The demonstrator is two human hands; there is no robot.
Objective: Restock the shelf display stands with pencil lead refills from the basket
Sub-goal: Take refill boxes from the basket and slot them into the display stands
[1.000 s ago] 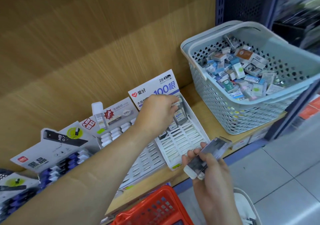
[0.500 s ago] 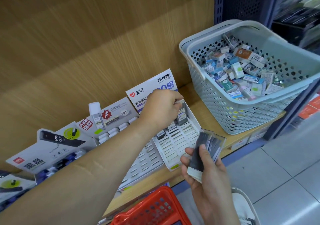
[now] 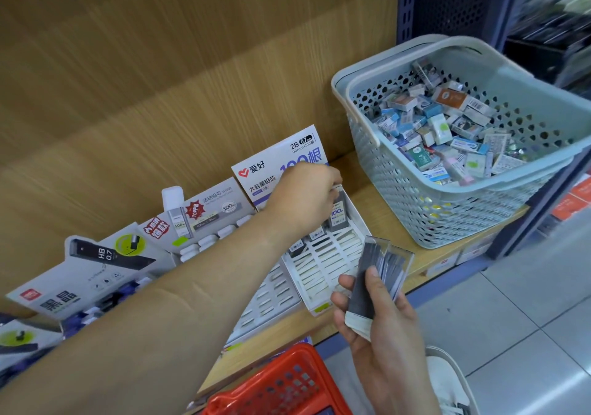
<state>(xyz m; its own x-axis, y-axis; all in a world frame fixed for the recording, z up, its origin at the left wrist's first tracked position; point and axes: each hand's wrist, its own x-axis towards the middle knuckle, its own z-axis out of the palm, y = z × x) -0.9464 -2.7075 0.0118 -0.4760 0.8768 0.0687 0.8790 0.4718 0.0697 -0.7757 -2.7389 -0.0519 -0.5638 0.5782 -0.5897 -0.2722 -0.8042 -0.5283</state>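
I'm seeing my right hand tipping its clamped refill cases more upright than a second ago, just in front of the white stand. My left hand is pinching a refill at the stand's back row. Most slots are sitting empty, and the basket beside the stand is holding plenty.

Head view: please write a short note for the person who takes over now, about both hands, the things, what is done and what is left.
Left hand: pinches a refill case in the back row of the 2B display stand.
Right hand: holds a bundle of refill cases in front of the shelf.
Done: a few cases stand in the back rows.
To do: most slots are empty; fill them from the bundle, then from the grey basket.
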